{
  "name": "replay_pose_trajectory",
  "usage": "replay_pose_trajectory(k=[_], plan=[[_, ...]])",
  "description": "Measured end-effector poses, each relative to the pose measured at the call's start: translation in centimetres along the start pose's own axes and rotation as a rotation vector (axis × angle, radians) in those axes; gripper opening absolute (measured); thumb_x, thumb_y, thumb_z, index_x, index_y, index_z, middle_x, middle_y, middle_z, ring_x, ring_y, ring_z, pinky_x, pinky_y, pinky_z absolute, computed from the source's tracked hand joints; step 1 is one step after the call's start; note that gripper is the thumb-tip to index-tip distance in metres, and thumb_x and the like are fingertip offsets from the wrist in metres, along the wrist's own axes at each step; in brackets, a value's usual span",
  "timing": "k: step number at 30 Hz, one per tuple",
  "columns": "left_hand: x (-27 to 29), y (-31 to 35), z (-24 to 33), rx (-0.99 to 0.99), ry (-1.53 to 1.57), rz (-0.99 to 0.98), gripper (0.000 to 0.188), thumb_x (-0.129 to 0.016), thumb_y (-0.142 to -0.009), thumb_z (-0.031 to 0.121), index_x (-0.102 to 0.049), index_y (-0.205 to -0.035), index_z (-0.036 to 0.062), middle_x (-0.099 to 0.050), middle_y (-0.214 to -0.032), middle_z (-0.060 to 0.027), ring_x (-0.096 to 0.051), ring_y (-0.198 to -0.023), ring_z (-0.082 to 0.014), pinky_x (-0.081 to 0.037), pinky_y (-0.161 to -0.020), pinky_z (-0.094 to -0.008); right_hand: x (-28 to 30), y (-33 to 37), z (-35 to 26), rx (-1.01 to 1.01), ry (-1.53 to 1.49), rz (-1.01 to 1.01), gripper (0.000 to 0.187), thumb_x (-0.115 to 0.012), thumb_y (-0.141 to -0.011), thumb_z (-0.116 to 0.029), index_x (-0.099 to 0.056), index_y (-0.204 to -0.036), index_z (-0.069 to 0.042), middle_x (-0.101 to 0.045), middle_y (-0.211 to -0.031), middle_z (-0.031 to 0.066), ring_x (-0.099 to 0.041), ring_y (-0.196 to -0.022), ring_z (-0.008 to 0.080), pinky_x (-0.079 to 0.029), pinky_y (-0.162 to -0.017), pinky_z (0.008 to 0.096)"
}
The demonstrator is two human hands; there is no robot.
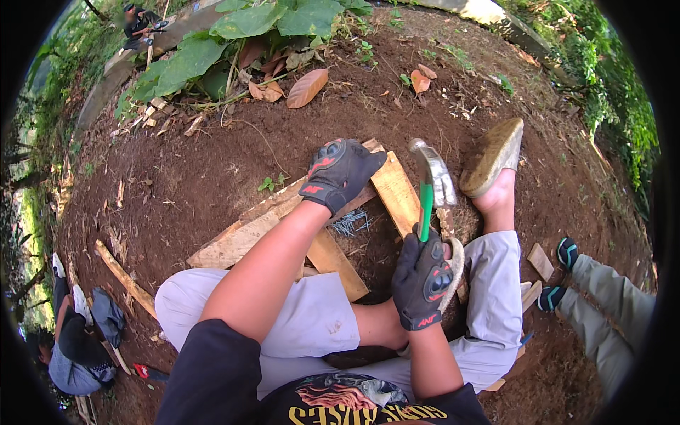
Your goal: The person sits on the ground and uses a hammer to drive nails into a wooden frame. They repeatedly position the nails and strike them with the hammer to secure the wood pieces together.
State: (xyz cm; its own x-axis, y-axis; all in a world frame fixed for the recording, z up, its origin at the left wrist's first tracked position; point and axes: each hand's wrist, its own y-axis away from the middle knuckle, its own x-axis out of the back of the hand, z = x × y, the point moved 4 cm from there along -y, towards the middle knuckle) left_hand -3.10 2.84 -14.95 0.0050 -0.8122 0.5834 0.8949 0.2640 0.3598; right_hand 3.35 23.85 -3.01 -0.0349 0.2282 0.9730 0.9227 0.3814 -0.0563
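Left hand (340, 173) presses flat, fingers spread, pinning the crossed planks (397, 191) steady; right hand (423, 276) grips the green-handled hammer (428, 188) raised above them

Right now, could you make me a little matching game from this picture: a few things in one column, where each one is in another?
Things:
1. hammer
2. left hand
3. pile of nails
4. sandal

Places:
A. pressed on the planks
B. on the raised foot
C. gripped in the right hand
D. on the soil between the planks

Pairs: 1-C, 2-A, 3-D, 4-B
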Motion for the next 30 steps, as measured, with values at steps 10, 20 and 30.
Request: replay_pose_trajectory(k=[10,20,30], plan=[[-0.1,-0.1,0.4,0.031,-0.011,-0.049,0.059,-0.071,-0.095,0.060,-0.085,-0.105,0.0037,-0.080,-0.097,-0.0213,-0.078,-0.092,-0.0375,-0.059,-0.086,-0.0449,2.9,-0.2,-0.1,-0.026,-0.141,-0.010,0.026,-0.059,-0.111,-0.019,-0.070,-0.124,0.002,-0.069,-0.102,0.0254,-0.067,-0.089,0.0455,-0.052,-0.076,0.0521],[1.6,-0.7,1.3,0.000,-0.080,-0.196,0.056,-0.061,-0.102,0.052,-0.081,-0.119,0.0018,-0.079,-0.110,-0.0259,-0.077,-0.108,-0.0416,-0.059,-0.096,-0.0487,3.5,3.1,6.5,-0.187,-0.079,-0.102,0.028,-0.057,-0.113,-0.022,-0.070,-0.116,0.003,-0.071,-0.098,0.0291,-0.069,-0.088,0.0483,-0.053,-0.075,0.0548],[1.9,-0.7,-0.5,-0.266,-0.046,-0.125,0.035,-0.056,-0.099,0.026,-0.081,-0.112,0.0046,-0.078,-0.116,-0.0257,-0.075,-0.111,-0.0447,-0.058,-0.100,-0.0521,4.6,11.0,12.3,-0.658,-0.453,-0.070,0.029,-0.054,-0.116,-0.025,-0.072,-0.115,-0.002,-0.059,-0.071,0.0030,-0.054,-0.058,0.0158,-0.045,-0.055,0.0351]])
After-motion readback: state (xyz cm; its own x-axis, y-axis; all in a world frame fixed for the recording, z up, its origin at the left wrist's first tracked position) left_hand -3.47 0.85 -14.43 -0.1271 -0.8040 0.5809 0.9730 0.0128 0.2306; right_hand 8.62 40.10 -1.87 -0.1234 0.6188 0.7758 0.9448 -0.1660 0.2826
